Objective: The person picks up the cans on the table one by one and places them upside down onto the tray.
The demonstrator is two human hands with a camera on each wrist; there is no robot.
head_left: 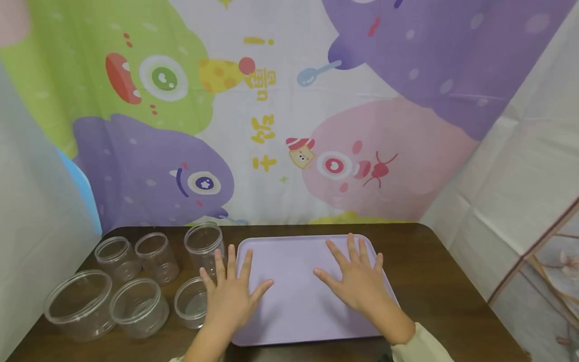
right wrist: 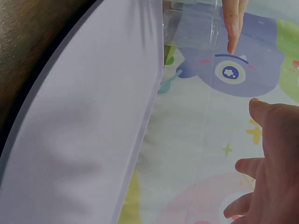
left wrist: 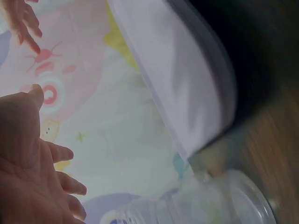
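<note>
Both hands hover with spread fingers over a lavender tray lying on the dark table. My left hand is above the tray's left edge, nearest to the clear jars, and holds nothing. Over the tray's right part my right hand is spread too, also without anything in it. In the left wrist view the left hand shows apart from the tray, with a jar below. The right wrist view shows the right hand off the tray surface, which carries soft finger shadows.
Several clear round jars stand left of the tray, among them a wide one, a low one and a tall one. A cartoon-print curtain hangs behind the brown table. White cloth flanks the right side.
</note>
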